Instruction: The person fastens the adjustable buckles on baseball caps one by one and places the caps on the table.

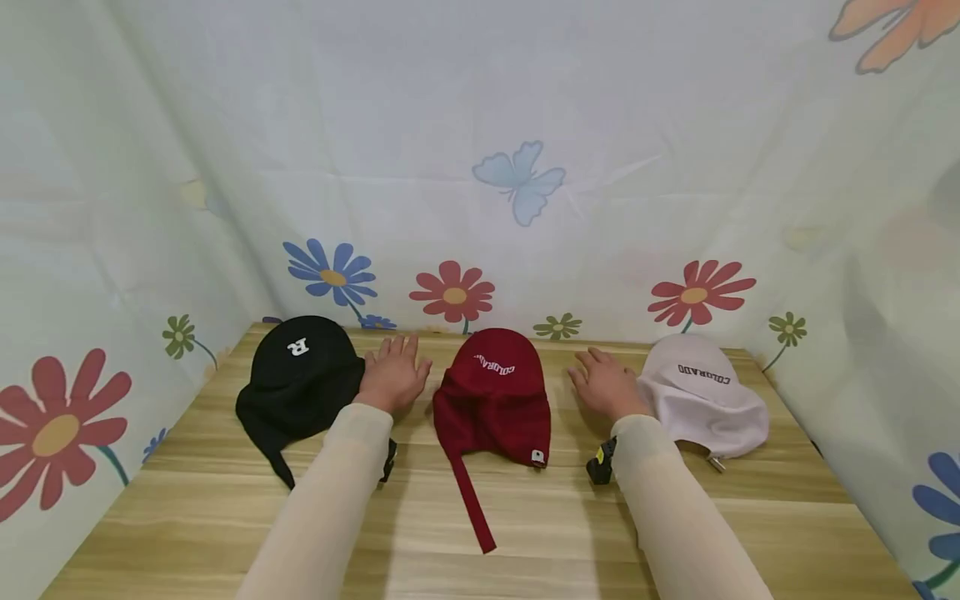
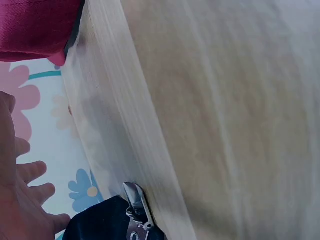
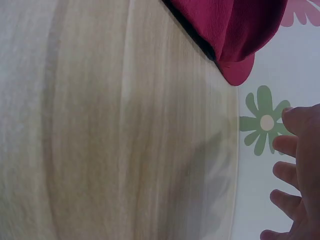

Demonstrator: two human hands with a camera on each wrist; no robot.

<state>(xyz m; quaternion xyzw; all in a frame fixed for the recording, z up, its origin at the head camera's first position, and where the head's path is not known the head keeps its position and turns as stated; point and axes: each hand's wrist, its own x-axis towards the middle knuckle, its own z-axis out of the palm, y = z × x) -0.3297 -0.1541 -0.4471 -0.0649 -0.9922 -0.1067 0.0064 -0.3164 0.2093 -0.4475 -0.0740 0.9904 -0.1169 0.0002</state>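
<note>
Three caps lie in a row on a wooden table [image 1: 540,517]. The black cap [image 1: 300,375], marked with a white R, is at the left; the dark red cap [image 1: 495,392] is in the middle, its strap trailing toward the near side; the pale cap [image 1: 697,383] is at the right. My left hand [image 1: 393,373], fingers spread and holding nothing, is between the black and red caps. Between the red and pale caps is my right hand [image 1: 607,383], fingers extended and empty. In the left wrist view a metal buckle [image 2: 137,202] shows on the black cap [image 2: 100,220].
A pale cloth [image 1: 420,125] printed with flowers and a butterfly hangs behind the table and along both sides. Small black devices are on both wrists, the right one [image 1: 601,462] with a yellow mark.
</note>
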